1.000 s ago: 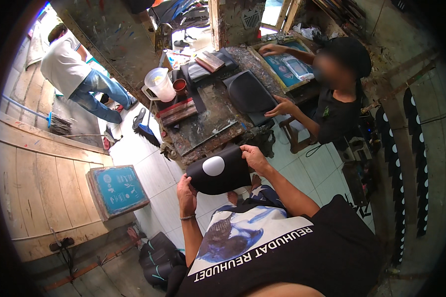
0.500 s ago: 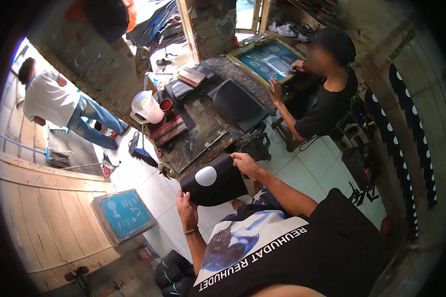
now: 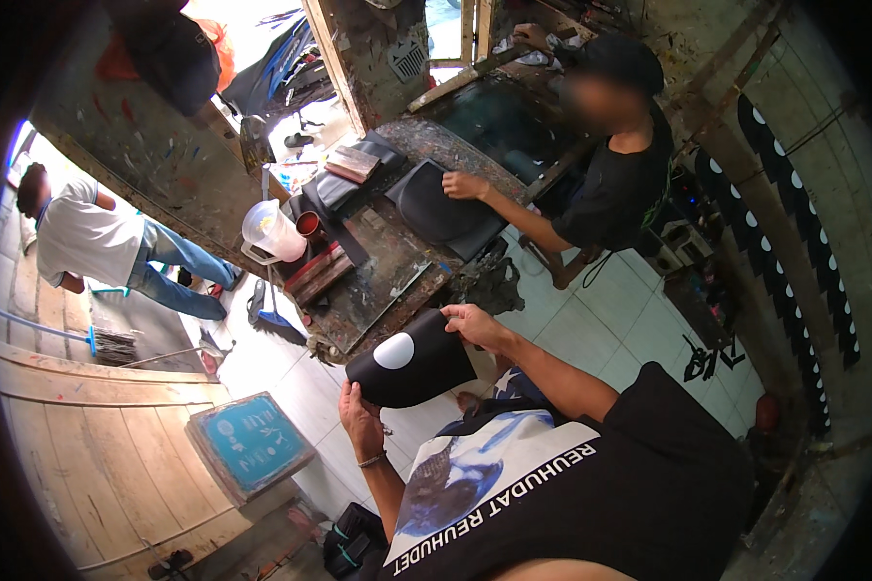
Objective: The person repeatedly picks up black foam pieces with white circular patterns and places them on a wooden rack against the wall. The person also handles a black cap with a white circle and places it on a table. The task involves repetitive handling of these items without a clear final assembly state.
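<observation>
— How many hands are on that black piece with the white circle?

— Two, both the wearer's own. The left hand (image 3: 359, 418) is closed on the lower left edge of the black fabric piece (image 3: 412, 360), and the right hand (image 3: 477, 326) grips its upper right edge. So from the left hand the piece lies toward 1 o'clock, and from the right hand toward 8 o'clock.

— And the piece itself, where is it?

— Held in the air just off the near end of the worktop (image 3: 383, 281), at about 6 o'clock from it, above the white tiled floor (image 3: 591, 329). One white circle (image 3: 393, 351) shows on it.

— What else can be counted?

— Two other people: one in a black shirt (image 3: 615, 184) at 2 o'clock, with a hand flat on a second dark fabric piece (image 3: 434, 208) on the worktop, and one in a white shirt (image 3: 82, 237) at 9 o'clock. One clear plastic jug (image 3: 269, 230) and one red cup (image 3: 309, 225) just beside it stand on the worktop's left side. One blue framed screen (image 3: 249, 443) leans against the wooden boards (image 3: 77, 455) at 7 o'clock from the held piece.
</observation>
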Demonstrator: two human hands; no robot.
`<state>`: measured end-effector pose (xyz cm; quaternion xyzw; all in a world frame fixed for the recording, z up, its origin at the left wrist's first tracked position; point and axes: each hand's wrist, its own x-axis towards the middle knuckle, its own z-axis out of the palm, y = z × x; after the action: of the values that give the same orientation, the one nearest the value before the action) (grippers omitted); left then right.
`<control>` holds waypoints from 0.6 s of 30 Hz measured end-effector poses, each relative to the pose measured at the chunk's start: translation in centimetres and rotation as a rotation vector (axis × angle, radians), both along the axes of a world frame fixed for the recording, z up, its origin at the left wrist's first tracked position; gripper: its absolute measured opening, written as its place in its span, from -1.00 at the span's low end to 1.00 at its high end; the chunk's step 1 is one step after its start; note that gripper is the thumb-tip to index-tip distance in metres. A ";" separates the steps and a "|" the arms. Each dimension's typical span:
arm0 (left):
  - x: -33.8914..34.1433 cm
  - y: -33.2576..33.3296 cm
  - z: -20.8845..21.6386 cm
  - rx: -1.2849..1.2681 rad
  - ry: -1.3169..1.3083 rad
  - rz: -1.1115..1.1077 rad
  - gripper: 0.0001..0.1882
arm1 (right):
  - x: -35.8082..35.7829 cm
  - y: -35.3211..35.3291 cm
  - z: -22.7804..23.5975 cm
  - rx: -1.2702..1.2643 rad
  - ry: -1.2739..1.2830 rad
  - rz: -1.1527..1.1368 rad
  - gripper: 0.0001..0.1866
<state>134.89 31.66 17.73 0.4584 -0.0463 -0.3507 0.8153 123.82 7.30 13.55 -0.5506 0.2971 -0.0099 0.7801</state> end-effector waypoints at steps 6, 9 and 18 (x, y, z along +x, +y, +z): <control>-0.3 0.8 -0.4 0.060 -0.005 0.000 -0.69 | -1.4 1.6 1.1 0.053 0.024 0.003 -0.72; -0.2 0.8 -0.8 0.093 0.004 0.010 -0.68 | -1.6 1.5 1.1 0.050 0.036 0.017 -0.74; -0.8 0.8 -0.6 0.089 0.016 0.015 -0.70 | -1.7 1.4 1.5 -0.006 0.070 0.039 -0.78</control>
<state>134.11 32.49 17.12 0.4918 -0.0206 -0.3501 0.7970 122.16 8.71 15.06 -0.5588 0.3135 0.0239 0.7674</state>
